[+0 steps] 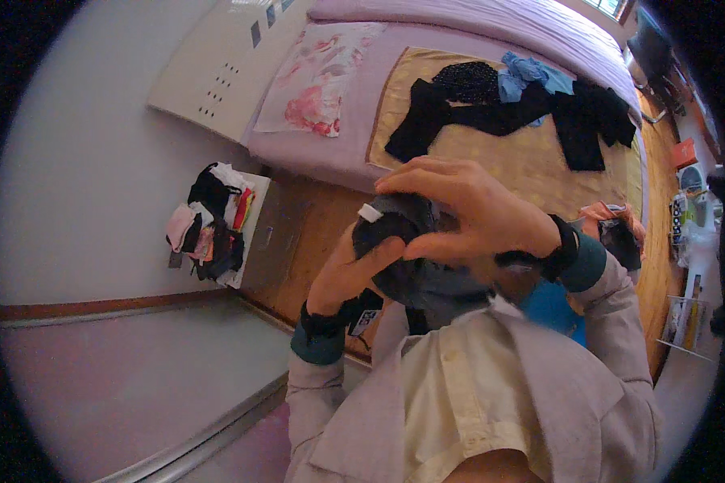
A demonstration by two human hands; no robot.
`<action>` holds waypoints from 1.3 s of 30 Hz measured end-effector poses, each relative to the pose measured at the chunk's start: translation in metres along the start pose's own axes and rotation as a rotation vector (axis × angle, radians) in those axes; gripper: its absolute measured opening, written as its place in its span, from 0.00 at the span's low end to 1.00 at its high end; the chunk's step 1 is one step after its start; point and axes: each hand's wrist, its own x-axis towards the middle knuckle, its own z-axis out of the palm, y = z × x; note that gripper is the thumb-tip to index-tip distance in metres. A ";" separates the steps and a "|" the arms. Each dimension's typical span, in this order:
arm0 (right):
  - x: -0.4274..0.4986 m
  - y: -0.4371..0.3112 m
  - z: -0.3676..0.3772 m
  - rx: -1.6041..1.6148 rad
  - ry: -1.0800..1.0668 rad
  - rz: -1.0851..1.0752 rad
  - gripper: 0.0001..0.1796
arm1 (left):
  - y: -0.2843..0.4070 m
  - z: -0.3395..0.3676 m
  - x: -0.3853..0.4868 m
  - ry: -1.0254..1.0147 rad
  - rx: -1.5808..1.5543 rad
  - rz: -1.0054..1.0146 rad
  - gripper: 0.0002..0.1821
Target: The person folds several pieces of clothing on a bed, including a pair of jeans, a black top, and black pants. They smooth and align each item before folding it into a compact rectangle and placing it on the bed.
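Observation:
A dark grey rolled or folded garment [402,220] with a small white tag [370,212] is held up in front of my chest. My left hand [350,265] grips it from the lower left, thumb across its front. Over its top and right side curves my right hand [474,208], with the fingers along the upper edge and the thumb below. Part of the bundle is hidden behind both hands. Beyond them, several black garments [495,118] and a light blue garment [525,75] lie on a yellow mat [489,157].
The mat lies on a bed with a lilac sheet [332,160], beside a floral pillowcase [314,84]. Piled clothes [211,229] top a low cabinet [269,235] at the left. An orange-rimmed bag or cloth [616,226] stands at the right. A sliding door track [217,431] crosses the lower left.

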 end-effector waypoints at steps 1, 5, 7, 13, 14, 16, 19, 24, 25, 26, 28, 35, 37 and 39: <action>0.001 0.000 0.001 -0.036 -0.028 0.000 0.14 | 0.000 -0.002 -0.002 0.050 0.021 -0.023 0.19; 0.001 0.004 0.004 0.014 -0.176 0.108 0.14 | 0.001 -0.012 -0.009 -0.023 -0.038 -0.071 0.19; 0.000 0.004 0.006 0.070 -0.185 0.205 0.13 | -0.001 -0.014 -0.012 -0.010 -0.031 -0.070 0.20; -0.002 0.001 0.024 0.845 0.156 0.951 0.15 | -0.006 -0.010 -0.015 0.226 0.033 0.004 0.24; -0.001 0.001 0.026 0.881 0.202 1.040 0.15 | -0.007 -0.010 -0.015 0.302 0.089 -0.044 0.24; 0.000 0.003 0.027 0.961 0.127 1.037 0.15 | -0.009 -0.008 -0.015 0.409 0.152 -0.059 0.25; 0.000 0.011 0.026 0.981 0.049 1.043 0.14 | -0.013 -0.007 -0.013 0.450 0.122 -0.063 0.25; -0.006 0.027 0.032 0.992 0.010 0.926 0.13 | -0.014 -0.011 -0.006 0.289 0.195 0.008 0.22; -0.006 0.030 0.033 0.940 0.019 0.901 0.14 | -0.012 -0.013 -0.004 0.228 0.173 0.032 0.22; -0.006 0.034 0.035 0.891 0.022 0.860 0.14 | -0.012 -0.014 -0.003 0.201 0.184 0.042 0.22; -0.004 0.038 0.035 0.733 0.024 0.652 0.14 | -0.011 -0.014 -0.001 0.186 0.190 0.082 0.21; -0.001 0.034 0.031 0.304 0.082 0.288 0.16 | -0.013 -0.010 0.001 0.263 0.293 0.217 0.20; 0.001 0.032 0.033 0.215 0.007 0.232 0.16 | -0.013 -0.010 0.001 0.270 0.314 0.206 0.21; 0.002 0.031 0.035 0.192 -0.003 0.211 0.16 | -0.014 -0.011 0.000 0.259 0.314 0.199 0.21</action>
